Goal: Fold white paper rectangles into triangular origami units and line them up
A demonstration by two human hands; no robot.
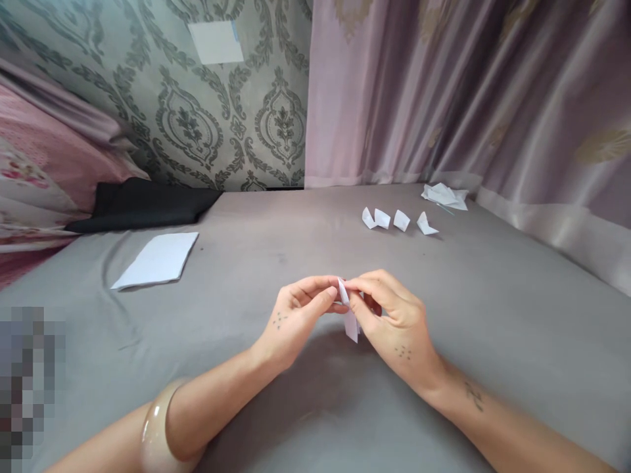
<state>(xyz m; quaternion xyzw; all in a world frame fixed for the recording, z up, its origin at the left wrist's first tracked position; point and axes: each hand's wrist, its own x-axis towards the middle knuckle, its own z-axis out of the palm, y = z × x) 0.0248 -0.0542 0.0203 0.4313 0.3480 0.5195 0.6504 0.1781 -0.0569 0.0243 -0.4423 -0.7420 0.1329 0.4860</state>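
Head view: the folded white paper (350, 325) is held just off centre, toward five o'clock, above the grey cloth (276, 401). With both hands I grasp it: left hand (298, 315) and right hand (397, 305) pinch its upper part. I judge it light, thin and easily creased, best taken along the layered fold. From my grip, small folded papers (401, 221) lie toward one o'clock, a paper stack (158, 260) toward nine.

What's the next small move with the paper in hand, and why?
Probably press the paper flatter near its top: the left hand and right hand both pinch it there, while its lower end hangs below.
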